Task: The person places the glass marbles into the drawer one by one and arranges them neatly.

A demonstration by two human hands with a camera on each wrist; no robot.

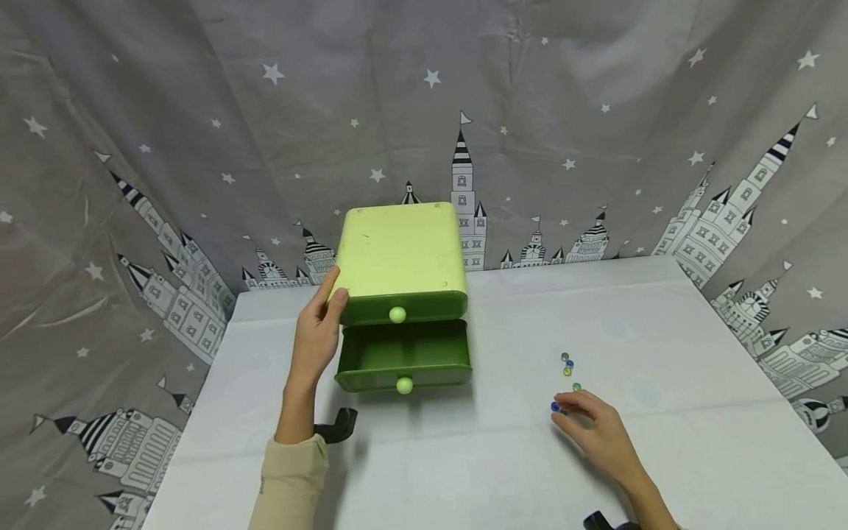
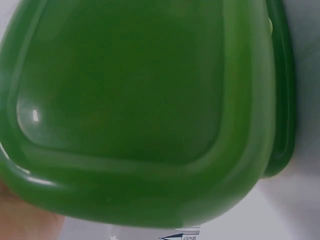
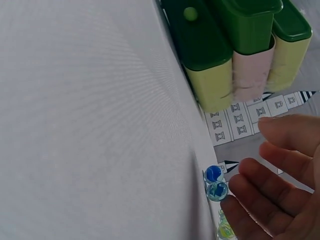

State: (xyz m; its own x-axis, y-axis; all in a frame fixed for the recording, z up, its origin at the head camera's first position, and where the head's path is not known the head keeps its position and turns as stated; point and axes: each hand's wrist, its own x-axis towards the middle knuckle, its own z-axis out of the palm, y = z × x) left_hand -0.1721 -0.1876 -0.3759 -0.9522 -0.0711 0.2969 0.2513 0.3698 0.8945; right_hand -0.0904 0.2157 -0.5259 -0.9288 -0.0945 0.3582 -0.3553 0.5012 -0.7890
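The right hand [image 1: 599, 434], thumb and fingers apart, is beside the blue marble [image 1: 555, 406] on the bench [image 1: 490, 464]; a low, gentle pinch should suit, the left hand [image 1: 316, 340] lying extended along the drawer chest [image 1: 404, 250].

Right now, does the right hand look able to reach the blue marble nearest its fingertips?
Probably yes: the right hand looks unoccupied, the blue marble lies close, and nothing visible stands between them.

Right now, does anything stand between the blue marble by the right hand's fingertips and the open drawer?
Nothing visible stands on the table between that blue marble and the open drawer; only the drawer's walls rise there. The left hand touches the cabinet's opposite side.
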